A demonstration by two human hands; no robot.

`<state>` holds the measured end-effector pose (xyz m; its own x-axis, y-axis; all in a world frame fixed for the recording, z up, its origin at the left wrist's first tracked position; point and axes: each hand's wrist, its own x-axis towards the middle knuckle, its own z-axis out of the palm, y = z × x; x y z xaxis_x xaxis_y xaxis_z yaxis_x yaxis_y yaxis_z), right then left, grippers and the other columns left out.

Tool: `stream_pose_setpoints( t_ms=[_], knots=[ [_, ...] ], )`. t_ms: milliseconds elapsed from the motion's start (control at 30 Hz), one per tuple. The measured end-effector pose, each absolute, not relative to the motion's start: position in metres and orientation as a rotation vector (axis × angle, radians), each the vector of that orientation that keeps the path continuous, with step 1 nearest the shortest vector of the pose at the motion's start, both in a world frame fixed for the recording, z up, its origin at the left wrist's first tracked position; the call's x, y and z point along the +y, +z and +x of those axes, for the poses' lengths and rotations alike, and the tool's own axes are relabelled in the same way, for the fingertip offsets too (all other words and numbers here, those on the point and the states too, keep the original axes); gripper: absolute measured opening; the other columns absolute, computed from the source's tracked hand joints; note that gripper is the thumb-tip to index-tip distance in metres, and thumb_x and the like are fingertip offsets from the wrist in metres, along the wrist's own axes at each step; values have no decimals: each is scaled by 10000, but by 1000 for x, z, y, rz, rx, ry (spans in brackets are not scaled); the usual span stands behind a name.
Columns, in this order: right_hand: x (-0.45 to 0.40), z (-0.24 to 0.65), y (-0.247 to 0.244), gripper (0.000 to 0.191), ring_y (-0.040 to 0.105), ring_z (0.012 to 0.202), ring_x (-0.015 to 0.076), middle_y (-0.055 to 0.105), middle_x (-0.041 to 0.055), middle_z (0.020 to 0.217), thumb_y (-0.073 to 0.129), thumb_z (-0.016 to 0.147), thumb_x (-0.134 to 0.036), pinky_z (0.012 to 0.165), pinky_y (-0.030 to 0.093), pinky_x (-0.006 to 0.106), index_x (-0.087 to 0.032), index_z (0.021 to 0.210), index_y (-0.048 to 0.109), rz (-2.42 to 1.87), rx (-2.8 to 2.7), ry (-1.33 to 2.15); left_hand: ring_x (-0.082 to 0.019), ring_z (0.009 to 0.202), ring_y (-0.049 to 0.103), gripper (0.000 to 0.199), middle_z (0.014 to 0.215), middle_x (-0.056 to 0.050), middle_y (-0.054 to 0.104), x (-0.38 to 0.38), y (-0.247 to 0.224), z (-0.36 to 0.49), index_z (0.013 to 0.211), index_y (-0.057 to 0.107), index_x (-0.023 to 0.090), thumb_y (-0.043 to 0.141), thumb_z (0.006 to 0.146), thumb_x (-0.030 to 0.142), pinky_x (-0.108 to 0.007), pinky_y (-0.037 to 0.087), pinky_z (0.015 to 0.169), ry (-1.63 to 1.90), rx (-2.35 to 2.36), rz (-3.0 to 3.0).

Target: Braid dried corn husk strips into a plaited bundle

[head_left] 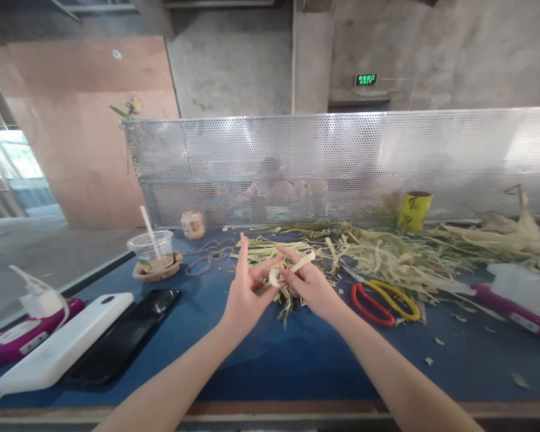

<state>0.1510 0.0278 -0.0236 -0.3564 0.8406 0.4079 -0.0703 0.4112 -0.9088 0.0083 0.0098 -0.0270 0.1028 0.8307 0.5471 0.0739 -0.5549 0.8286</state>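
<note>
Above the middle of the table, both my hands work on one pale curled strip of dried husk (303,260). My left hand (248,287) pinches its looped end, with one finger pointing up. My right hand (312,287) grips the strip between thumb and fingers, and its free end sticks out to the upper right. Below and behind my hands lie loose greenish husk strips (261,252), partly hidden by my fingers. Right of my right hand rest scissors (373,303) with one red and one yellow handle loop, their blades pointing toward the husk pile.
A heap of husks (382,258) covers the back right, with a yellow roll (414,211) behind it. At left are a plastic cup (152,246) with straw, twine (211,255), a black phone (126,336), a white power bank (67,342) and a purple power strip (31,333). A perforated metal screen (333,162) borders the back.
</note>
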Motion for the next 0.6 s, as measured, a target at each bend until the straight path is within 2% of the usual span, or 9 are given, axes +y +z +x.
stream_pose_setpoints(
  t_ms=[133,233,300,400,600],
  knots=[
    [25,154,-19,538,253,438,77,328,-66,545,465,813,-337,421,208,206,-188,1313,334,-728,-1686,1046,-152,638,590,953,825,-43,669,10,-27,8,1394,-42,241,630,719,258,-270,497,558,1456,936,1783],
    [25,157,-18,442,256,437,85,294,-66,505,407,841,-327,435,214,211,-192,1262,428,-825,-1740,866,-129,591,539,954,788,-24,620,12,-25,7,1396,-27,234,634,708,256,-247,484,499,1391,891,1696],
    [25,159,-19,414,263,436,86,294,-64,494,386,847,-322,441,227,214,-190,1229,475,-845,-1755,808,-116,561,513,976,750,-5,577,12,-23,7,1395,-40,223,640,696,251,-248,484,489,1310,854,1623],
    [24,159,-18,433,245,419,80,262,-74,476,393,834,-327,430,221,214,-172,1230,472,-793,-1706,903,-89,493,476,1008,743,4,552,11,-19,7,1393,-62,214,653,685,256,-251,472,463,1196,870,1553],
    [21,160,-14,501,199,405,58,216,-103,454,466,793,-338,411,179,201,-126,1245,435,-654,-1524,1033,-102,545,548,971,770,13,559,6,-15,4,1394,32,203,681,673,249,-270,505,547,1078,899,1437]
  ],
)
